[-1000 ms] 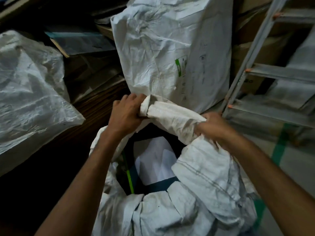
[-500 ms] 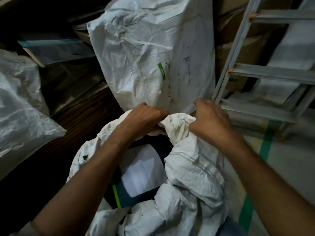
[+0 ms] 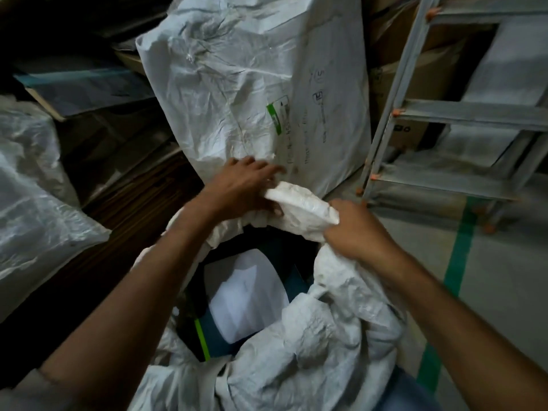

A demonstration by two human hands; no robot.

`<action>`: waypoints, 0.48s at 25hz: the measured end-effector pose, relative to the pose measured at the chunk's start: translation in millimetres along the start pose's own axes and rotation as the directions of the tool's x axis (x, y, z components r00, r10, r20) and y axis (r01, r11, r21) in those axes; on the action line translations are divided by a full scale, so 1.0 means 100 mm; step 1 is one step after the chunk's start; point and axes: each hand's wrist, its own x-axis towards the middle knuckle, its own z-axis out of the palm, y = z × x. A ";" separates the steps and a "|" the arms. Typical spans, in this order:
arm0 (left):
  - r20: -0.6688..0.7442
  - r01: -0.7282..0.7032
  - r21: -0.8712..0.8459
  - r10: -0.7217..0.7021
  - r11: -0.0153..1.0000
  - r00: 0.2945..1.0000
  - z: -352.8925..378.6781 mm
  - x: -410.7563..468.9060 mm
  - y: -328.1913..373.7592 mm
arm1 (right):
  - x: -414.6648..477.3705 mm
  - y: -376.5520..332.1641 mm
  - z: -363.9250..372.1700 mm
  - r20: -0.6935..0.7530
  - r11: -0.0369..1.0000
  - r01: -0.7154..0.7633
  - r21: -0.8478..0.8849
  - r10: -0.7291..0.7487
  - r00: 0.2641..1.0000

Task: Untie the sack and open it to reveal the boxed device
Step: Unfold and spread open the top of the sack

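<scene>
Both hands have drawn apart since half a second ago, stretching the mouth of the sack (image 3: 311,351) wider. The right grip (image 3: 354,229) is clamped on the rolled far rim. The left grip (image 3: 246,185) lies over the rim further left, blurred, so I cannot tell whether it pinches. Untying looks done, as no tie shows. The boxed device (image 3: 246,295) sits inside the sack, its white and teal top exposed. Probably left: pushing the cloth lower around it.
</scene>
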 end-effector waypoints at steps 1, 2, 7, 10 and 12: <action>-0.131 -0.055 0.077 0.065 0.995 0.989 0.03 -0.03 0.17 | 0.04 0.02 -0.09 0.011 0.995 -0.050 0.089 0.049 0.999; -0.201 -0.132 0.098 0.150 0.986 0.968 0.07 -0.08 0.35 | 0.08 0.05 -0.14 0.021 0.974 -0.102 0.203 0.099 0.995; -0.045 -0.155 0.068 0.158 0.986 0.986 0.48 -0.08 0.69 | -0.02 0.15 -0.26 0.311 0.796 -0.360 0.487 0.227 0.923; 0.068 -0.215 0.120 0.208 0.969 0.976 0.42 0.17 0.52 | -0.06 0.16 -0.19 -0.017 0.988 -0.127 -0.090 0.126 0.992; 0.185 -0.264 0.128 0.239 0.956 0.953 0.32 0.32 0.44 | -0.30 0.00 -0.03 -0.327 0.921 0.000 -0.390 -0.138 0.935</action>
